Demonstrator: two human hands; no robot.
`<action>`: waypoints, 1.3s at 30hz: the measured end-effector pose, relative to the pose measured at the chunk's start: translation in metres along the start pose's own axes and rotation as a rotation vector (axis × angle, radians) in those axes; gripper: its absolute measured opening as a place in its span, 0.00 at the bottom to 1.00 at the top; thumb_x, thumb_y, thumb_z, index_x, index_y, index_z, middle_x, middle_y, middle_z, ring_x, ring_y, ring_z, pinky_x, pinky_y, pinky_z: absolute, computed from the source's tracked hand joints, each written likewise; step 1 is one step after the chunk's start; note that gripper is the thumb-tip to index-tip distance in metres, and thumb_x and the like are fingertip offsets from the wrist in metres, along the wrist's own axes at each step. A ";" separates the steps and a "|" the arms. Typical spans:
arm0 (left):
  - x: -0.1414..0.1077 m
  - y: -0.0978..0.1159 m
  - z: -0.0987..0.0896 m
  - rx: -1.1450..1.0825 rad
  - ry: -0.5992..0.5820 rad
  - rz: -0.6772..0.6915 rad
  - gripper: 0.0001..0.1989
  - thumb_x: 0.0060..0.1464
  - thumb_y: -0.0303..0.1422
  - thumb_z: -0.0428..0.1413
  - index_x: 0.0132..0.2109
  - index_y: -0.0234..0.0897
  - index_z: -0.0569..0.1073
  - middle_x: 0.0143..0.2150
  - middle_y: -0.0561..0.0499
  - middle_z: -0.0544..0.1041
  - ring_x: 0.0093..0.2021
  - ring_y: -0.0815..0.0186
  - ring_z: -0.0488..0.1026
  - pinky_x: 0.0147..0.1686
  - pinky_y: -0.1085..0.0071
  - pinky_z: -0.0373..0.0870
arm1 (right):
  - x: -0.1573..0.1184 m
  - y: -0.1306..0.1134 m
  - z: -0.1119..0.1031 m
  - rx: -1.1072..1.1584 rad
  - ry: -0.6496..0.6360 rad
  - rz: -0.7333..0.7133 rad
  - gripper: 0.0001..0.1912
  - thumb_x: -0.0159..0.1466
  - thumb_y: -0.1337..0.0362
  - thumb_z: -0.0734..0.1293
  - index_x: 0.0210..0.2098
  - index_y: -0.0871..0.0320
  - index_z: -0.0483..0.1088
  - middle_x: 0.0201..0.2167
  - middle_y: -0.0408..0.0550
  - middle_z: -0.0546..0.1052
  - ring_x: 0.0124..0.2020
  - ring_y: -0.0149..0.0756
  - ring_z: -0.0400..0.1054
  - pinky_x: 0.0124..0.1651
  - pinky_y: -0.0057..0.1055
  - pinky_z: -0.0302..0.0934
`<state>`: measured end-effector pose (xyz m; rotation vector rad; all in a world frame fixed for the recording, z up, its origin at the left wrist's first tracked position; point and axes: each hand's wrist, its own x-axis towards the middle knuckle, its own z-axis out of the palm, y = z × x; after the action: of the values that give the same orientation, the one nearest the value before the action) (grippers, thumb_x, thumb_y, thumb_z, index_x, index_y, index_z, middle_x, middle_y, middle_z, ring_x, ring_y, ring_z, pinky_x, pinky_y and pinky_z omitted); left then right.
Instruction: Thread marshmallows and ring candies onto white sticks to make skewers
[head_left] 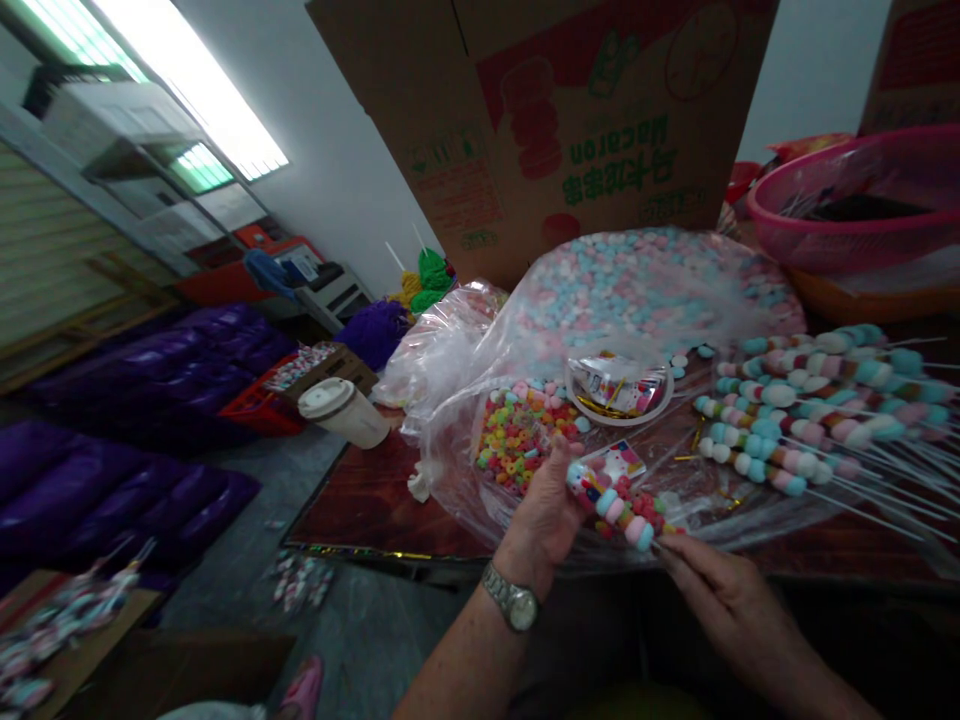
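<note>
Left hand point(544, 510) gripping a marshmallow skewer point(615, 508) above the front edge of the bench point(382, 495); right hand point(720, 600) open, just beside the skewer's end.

The reddish-brown wooden tabletop point(390, 490) carried a clear plastic bag point(450, 400) spread under pink and blue candy pieces point(645, 290) and a heap of multicoloured candy rings point(517, 440). Candy skewers point(817, 420) lay side by side at the right, and a pink plastic basin point(847, 200) sat beyond them. On the grey floor point(255, 500) lay purple sacks point(127, 510) and small wrapped sweets point(300, 580).
</note>
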<state>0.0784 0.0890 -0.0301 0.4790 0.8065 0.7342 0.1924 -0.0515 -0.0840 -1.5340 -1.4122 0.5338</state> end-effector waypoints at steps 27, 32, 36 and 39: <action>0.002 -0.008 0.011 -0.312 0.155 0.015 0.16 0.54 0.44 0.53 0.32 0.34 0.67 0.17 0.55 0.66 0.20 0.68 0.69 0.27 0.69 0.71 | -0.006 -0.006 0.004 -0.286 0.167 -0.256 0.13 0.66 0.69 0.55 0.43 0.64 0.68 0.33 0.51 0.77 0.31 0.34 0.71 0.33 0.26 0.61; -0.001 -0.006 0.007 -0.221 0.038 -0.037 0.17 0.50 0.45 0.56 0.35 0.33 0.68 0.20 0.53 0.69 0.22 0.65 0.70 0.30 0.62 0.72 | -0.001 -0.015 -0.010 0.259 -0.210 0.227 0.16 0.66 0.56 0.56 0.31 0.58 0.68 0.28 0.44 0.72 0.32 0.33 0.66 0.33 0.24 0.59; -0.005 -0.002 0.008 -0.196 -0.041 -0.024 0.15 0.48 0.42 0.59 0.37 0.35 0.69 0.21 0.54 0.70 0.23 0.65 0.71 0.33 0.62 0.71 | 0.003 -0.020 -0.017 0.574 -0.364 0.513 0.22 0.60 0.45 0.61 0.28 0.60 0.66 0.15 0.37 0.59 0.17 0.26 0.52 0.19 0.22 0.45; -0.008 -0.003 0.011 -0.238 -0.086 0.016 0.15 0.47 0.41 0.60 0.35 0.35 0.69 0.18 0.57 0.67 0.21 0.69 0.68 0.37 0.63 0.71 | 0.002 -0.017 -0.014 0.730 -0.436 0.590 0.24 0.58 0.44 0.63 0.30 0.61 0.67 0.11 0.33 0.53 0.13 0.23 0.43 0.16 0.22 0.35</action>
<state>0.0848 0.0796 -0.0215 0.3013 0.6257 0.8079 0.1956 -0.0561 -0.0629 -1.2292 -0.8594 1.6216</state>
